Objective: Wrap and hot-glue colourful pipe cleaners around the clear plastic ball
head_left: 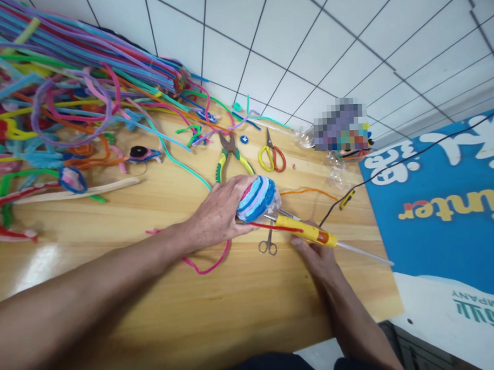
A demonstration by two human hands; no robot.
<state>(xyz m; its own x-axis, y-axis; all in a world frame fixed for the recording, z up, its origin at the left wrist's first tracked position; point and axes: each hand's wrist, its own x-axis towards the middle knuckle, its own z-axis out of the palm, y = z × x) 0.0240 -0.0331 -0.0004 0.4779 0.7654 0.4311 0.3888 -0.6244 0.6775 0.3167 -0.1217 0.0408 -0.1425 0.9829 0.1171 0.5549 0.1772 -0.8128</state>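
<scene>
My left hand [221, 212] is wrapped round a rounded object [259, 197] wound with blue, pink and purple pipe cleaners, held just above the wooden table [194, 295]. My right hand [316, 252] grips a yellow hot glue gun [307, 234] with a clear glue stick poking out of its back. The gun's metal tip touches the lower right side of the wound object. A red pipe cleaner [273, 227] runs from the object along the gun. Small silver scissors [267, 246] lie on the table just below both hands.
A big heap of coloured pipe cleaners [65, 94] fills the table's left and back. Green-handled pliers [230, 158] and yellow-red scissors [272, 157] lie behind the hands. A black cord [392, 166] crosses a blue printed board [446, 216] at right. A white tiled wall rises behind.
</scene>
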